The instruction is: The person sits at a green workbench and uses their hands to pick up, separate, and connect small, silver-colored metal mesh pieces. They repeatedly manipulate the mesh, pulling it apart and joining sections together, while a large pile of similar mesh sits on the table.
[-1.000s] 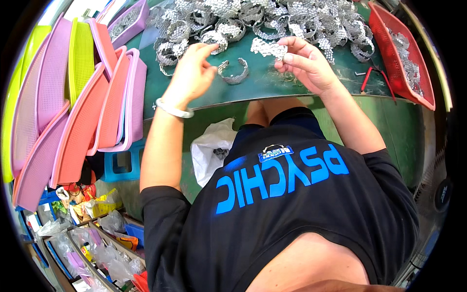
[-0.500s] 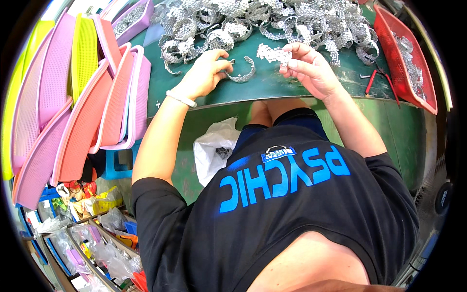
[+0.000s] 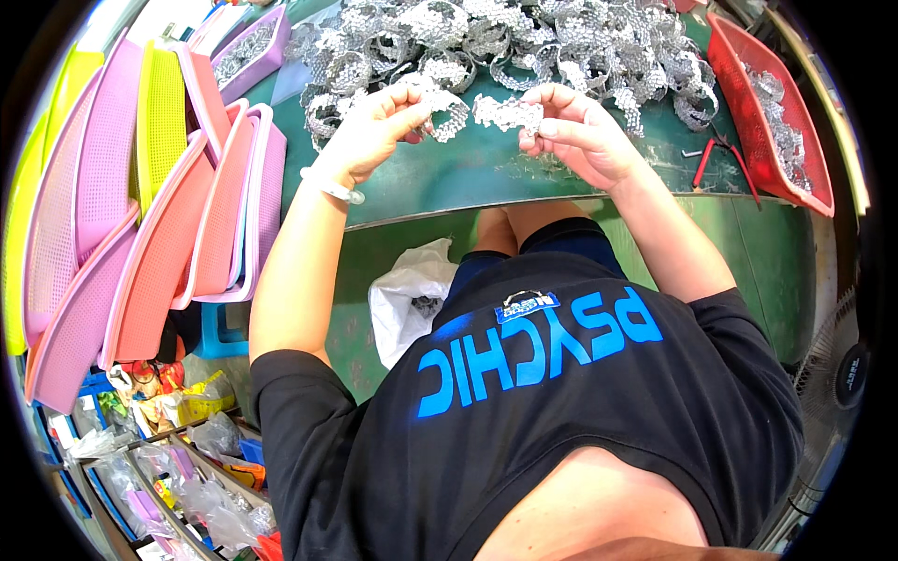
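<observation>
A short strip of silvery perforated metal band [image 3: 505, 112] is raised just above the near part of the green tabletop [image 3: 468, 178], its right end pinched between the thumb and fingers of the right hand [image 3: 575, 136], while the left hand [image 3: 374, 131], a pale bracelet [image 3: 332, 187] at its wrist, closes its fingertips on a curled loop of the same silvery band [image 3: 444, 112] just beside it. Behind both hands a heap of curled silvery band pieces [image 3: 524, 42] covers the far side of the table. A red plastic tray [image 3: 781, 122] with more pieces sits to the right, red-handled pliers [image 3: 716, 159] lie near it, and pink and yellow mesh trays [image 3: 140, 215] stand stacked on edge to the left.
</observation>
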Demonstrator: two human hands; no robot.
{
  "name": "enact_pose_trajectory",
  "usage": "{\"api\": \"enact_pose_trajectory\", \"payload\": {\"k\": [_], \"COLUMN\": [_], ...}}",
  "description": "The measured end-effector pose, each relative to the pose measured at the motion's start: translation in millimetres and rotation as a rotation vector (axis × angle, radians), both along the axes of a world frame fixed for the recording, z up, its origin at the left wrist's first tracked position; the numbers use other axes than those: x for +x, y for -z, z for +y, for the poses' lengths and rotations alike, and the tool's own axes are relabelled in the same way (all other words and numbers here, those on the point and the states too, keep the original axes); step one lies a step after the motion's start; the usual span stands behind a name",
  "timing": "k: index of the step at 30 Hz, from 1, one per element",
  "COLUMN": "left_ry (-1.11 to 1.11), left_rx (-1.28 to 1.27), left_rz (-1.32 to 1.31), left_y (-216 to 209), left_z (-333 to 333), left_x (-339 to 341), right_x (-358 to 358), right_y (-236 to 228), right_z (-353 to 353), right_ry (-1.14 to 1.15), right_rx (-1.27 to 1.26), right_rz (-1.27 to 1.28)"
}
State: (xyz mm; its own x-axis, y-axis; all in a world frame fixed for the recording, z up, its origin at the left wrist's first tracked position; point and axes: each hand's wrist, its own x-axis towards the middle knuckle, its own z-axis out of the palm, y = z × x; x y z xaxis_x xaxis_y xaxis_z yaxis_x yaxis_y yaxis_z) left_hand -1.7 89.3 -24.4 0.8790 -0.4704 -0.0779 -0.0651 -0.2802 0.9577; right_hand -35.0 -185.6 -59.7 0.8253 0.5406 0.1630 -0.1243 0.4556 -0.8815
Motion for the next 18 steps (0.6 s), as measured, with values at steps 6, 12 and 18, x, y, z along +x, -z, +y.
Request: {"api": "enact_pose_trajectory", "payload": {"k": [6,12,18], "left_ry": [-0.065,0.071,0.088], "left_rx": [-0.341,-0.393,-0.348], "left_rz": [0.313,0.355,0.373], "left_y": [-9.4,-8.5,-9.3], "left_z": [-7.0,-5.1,-8.8], "left_x": [-6.6,-7.2,-6.8], "right_x": [5.1,1.5,0.4], "right_y": [4.1,7.2,9.0], "right_z": [0.5,2.5,5.3], "right_ry": [-0.053,-0.1,-0.103], "right_rx": [0.006,-0.014,-0.021], "right_rz": [-0.02,0.011,0.062]}}
